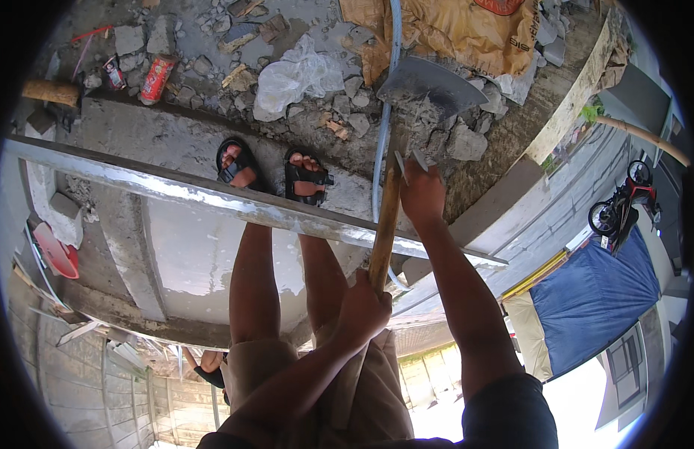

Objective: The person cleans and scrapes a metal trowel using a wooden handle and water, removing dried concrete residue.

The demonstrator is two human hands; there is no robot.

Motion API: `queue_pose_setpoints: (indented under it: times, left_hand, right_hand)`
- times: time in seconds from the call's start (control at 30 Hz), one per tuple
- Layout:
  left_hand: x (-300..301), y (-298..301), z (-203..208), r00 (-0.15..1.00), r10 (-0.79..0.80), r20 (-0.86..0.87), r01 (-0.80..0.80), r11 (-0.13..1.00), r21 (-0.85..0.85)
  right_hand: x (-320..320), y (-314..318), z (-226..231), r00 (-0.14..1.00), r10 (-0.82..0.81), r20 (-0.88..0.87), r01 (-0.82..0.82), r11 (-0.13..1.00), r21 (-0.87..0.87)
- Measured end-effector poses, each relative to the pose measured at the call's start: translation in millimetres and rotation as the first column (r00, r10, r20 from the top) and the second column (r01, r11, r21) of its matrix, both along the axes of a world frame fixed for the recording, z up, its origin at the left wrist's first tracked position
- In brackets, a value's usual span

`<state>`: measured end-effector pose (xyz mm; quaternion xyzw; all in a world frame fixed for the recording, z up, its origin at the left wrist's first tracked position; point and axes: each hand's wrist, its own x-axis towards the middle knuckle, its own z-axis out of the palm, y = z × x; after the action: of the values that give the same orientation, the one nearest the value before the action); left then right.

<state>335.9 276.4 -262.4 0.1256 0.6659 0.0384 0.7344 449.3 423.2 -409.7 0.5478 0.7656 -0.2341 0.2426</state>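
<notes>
Left hand (364, 310) closed round shovel handle (387, 228), likely steadying it; right hand (422, 196) curled alongside, hold unclear; blade (429, 81) at one o'clock, amid rubble (467, 143).

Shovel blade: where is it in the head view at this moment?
In the head view, the shovel blade is in the upper part, right of centre, just below the orange-tan sack, its left tip at the blue-grey hose, beyond the right hand.

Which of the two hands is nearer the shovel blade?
The right hand, close below the dark shovel blade in the picture; the left hand grips the wooden handle farther down.
</notes>
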Motion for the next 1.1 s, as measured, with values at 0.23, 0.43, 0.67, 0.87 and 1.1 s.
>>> queue_pose_setpoints:
  times: [0.23, 0.43, 0.67, 0.87, 1.1]
  left_hand:
    - [4, 1, 2, 1.0, 0.023, -0.012, -0.023, 1.0, -0.015]
    - [0, 7, 2, 0.995, 0.054, 0.079, -0.044, 0.991, -0.124]
    - [1, -6, -3, 0.999, 0.015, 0.043, -0.016, 1.0, 0.011]
    - [-10, 2, -6, 0.999, 0.029, 0.042, -0.031, 0.999, 0.032]
    - [-40, -4, -20, 0.763, 0.573, 0.3, -0.401, 0.783, -0.476]
  right_hand:
    - [3, 22, -69, 0.995, -0.062, 0.083, 0.054, 0.994, 0.099]
    - [-7, 39, -71, 0.968, -0.085, 0.236, 0.099, 0.994, -0.046]
    - [-7, 20, -46, 0.983, -0.057, 0.174, 0.065, 0.997, -0.041]
    - [-6, 6, -33, 0.988, -0.153, 0.029, 0.149, 0.983, 0.107]
    - [13, -4, -11, 0.803, -0.564, -0.192, 0.573, 0.82, -0.011]
